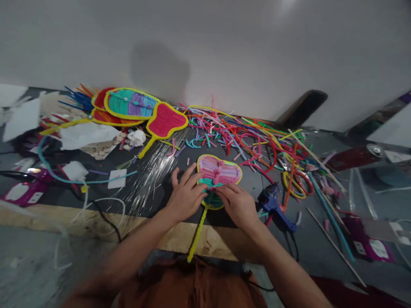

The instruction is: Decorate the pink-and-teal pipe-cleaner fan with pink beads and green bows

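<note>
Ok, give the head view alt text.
Left hand and right hand touch a pink and teal paddle shape on a dark table. Behind lie colourful strips and yellow-edged shapes; at right, scissors and a blue glue gun.

The fan (210,164) lies on the dark table (194,150) with a fuzzy yellow rim. Its top is pink and purple, with pink lumps down the middle. The partly hidden bottom is blue-green, and its yellow stick (198,233) points toward the near edge.

The hands (186,194) and both forearms (143,244) are bare, while the creased clothing (180,284) is rust-brown
</note>
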### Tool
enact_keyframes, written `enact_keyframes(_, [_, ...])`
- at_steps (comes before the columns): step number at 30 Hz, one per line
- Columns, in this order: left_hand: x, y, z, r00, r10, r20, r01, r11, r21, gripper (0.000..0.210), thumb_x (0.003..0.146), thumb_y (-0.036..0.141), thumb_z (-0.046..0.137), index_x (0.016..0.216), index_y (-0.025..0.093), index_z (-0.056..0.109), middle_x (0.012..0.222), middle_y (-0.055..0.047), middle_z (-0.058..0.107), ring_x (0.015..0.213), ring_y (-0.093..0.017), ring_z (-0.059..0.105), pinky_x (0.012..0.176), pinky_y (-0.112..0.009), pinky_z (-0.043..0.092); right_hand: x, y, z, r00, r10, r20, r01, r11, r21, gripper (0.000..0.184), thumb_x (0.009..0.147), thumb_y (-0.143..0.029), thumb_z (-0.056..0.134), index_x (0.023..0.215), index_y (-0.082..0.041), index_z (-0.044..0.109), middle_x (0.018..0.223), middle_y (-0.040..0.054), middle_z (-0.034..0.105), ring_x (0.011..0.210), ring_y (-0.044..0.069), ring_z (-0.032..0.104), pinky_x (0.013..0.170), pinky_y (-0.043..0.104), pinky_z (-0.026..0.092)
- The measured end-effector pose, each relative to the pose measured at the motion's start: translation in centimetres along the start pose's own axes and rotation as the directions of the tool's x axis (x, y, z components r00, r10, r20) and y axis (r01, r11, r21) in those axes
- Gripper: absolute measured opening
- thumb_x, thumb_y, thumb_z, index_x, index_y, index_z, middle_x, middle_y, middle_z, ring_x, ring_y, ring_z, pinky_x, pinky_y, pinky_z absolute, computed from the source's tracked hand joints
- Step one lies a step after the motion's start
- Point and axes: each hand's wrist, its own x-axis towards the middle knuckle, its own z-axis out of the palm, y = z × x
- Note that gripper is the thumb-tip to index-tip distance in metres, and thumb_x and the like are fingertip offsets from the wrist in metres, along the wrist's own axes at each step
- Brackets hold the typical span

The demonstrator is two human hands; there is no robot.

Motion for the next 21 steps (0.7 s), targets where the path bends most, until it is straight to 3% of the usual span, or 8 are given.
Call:
enact_keyframes(7, [0.0, 0.1, 0.2, 0.998, -0.016, 0.053, 0.021, 0.995, -0.097, 0.018, 0.083, 0.019, 0.053, 0.09, 0.025, 0.068, 0.125, -0.006, 0.061, 0.133, -0.032, 0.035, 0.105, -0.063, 0.014, 0.6, 0.5, 0.7, 0.991, -0.117, 0.07, 0.128, 0.973, -0.19, 0.027, 0.09, -0.014, 0.046, 0.099, -0.023, 0.069, 0.09, 0.0077, 0.071, 0.08, 0.021, 0.062, 0.074, 0.031, 0.049])
enact_keyframes(13, [-0.1, -0.1, 0.4, 0.998, -0.004, 0.07, 0.012, 0.993, -0.121, 0.018, 0.085, 0.02, 0.05, 0.091, 0.024, 0.067, 0.126, -0.006, 0.061, 0.134, -0.031, 0.032, 0.105, -0.061, 0.013, 0.7, 0.5, 0.5, 0.989, -0.114, 0.096, 0.122, 0.989, -0.083, 0.027, 0.092, -0.018, 0.045, 0.101, -0.023, 0.069, 0.091, 0.008, 0.071, 0.081, 0.02, 0.063, 0.078, 0.034, 0.05])
enact_keyframes(21, [-0.1, -0.1, 0.2, 0.996, 0.021, 0.084, -0.009, 0.991, -0.134, 0.019, 0.084, 0.027, 0.055, 0.1, 0.026, 0.067, 0.125, -0.006, 0.061, 0.134, -0.033, 0.032, 0.106, -0.063, 0.009, -0.5, 0.7, 0.0, 0.997, -0.076, -0.006, 0.076, 0.997, -0.03, 0.026, 0.09, -0.014, 0.047, 0.104, -0.02, 0.068, 0.092, 0.0092, 0.07, 0.085, 0.02, 0.064, 0.078, 0.032, 0.053])
